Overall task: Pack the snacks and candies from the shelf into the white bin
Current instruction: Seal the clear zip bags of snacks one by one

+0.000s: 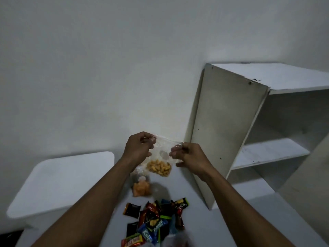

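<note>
A clear zip bag of yellow snacks (pixel 159 167) hangs in the air between my two hands. My left hand (pixel 138 148) pinches its top left corner and my right hand (pixel 188 157) pinches its top right corner. Below it a second clear bag with orange snacks (pixel 141 188) lies on the white surface. A pile of wrapped candies and small snack packets (pixel 156 221) lies nearer to me. The white bin (pixel 60 182) stands at the left, seen from above with a flat white top. The white shelf unit (pixel 267 150) stands at the right, and its visible shelves hold nothing.
A plain white wall fills the upper part of the view. The shelf's side panel (pixel 222 132) rises just right of my right hand. A dark patch of floor (pixel 8 237) shows at the bottom left corner.
</note>
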A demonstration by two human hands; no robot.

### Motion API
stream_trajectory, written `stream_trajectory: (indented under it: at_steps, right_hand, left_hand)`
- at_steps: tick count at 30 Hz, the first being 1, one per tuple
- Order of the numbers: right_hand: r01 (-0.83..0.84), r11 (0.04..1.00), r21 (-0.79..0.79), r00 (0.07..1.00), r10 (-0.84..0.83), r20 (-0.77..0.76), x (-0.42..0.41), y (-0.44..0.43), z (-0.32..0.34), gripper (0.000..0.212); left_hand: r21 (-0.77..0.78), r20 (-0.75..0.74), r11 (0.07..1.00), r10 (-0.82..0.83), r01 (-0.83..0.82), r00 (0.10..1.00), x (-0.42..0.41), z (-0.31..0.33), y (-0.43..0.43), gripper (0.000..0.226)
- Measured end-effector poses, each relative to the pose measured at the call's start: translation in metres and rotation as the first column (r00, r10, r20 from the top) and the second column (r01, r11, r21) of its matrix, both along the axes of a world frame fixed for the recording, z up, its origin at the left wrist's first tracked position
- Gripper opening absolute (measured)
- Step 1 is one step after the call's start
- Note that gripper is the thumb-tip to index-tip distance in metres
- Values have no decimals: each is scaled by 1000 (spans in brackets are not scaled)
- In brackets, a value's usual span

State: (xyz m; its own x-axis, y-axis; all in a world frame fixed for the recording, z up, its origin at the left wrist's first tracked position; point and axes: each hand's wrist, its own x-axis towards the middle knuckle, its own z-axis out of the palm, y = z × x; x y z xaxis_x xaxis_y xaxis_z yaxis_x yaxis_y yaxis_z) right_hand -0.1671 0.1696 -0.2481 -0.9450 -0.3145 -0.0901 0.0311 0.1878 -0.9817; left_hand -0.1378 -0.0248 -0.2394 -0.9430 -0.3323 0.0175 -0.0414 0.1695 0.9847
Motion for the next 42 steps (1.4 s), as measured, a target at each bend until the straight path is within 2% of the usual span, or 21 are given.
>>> stream_trajectory:
  at_steps: [3, 6, 9, 14, 19, 25, 30, 33, 38, 42]
  right_hand:
    - [37, 998, -48, 999, -35, 34, -27, -2, -33, 9]
    - [47, 998, -35, 998, -46, 45, -62, -6, -68, 15]
    - [99, 995, -16, 994, -98, 52, -97, -12, -110, 11]
    - [175, 976, 129, 984, -178, 13, -147, -25, -189, 11]
    - [242, 940, 241, 970, -239, -42, -175, -37, -232, 15]
    - [330, 905, 268, 942, -334, -34, -188, -44, -257, 24]
    - [334, 909, 248, 942, -334, -43, -192, -46, -262, 21]
    - [305, 919, 249, 951, -306, -38, -194, -47, -263, 14]
    - [256, 928, 271, 966, -252, -50, -198, -42, -261, 20]
    - [251, 937, 243, 966, -258, -5, -199, -41, -260, 26]
  left_hand:
    - [29, 59, 999, -16, 15, 998, -20, -35, 3, 15]
    - [46, 184, 998, -46, 38, 982, -44, -80, 8, 16]
    - [104, 211, 991, 55, -79, 976, -75, -128, 14, 17]
    - [54, 222, 977, 188, -205, 957, -124, -198, 30, 15]
    - [-2, 274, 933, 346, -359, 897, -161, -245, 40, 14]
    - [-73, 307, 919, 390, -387, 868, -175, -263, 51, 35]
    - [-35, 346, 884, 449, -467, 824, -178, -260, 49, 47]
    - [-56, 359, 901, 421, -431, 833, -179, -261, 50, 50]
    - [-27, 340, 911, 396, -411, 853, -177, -259, 53, 55]
    - [-29, 364, 939, 329, -342, 872, -176, -258, 55, 62]
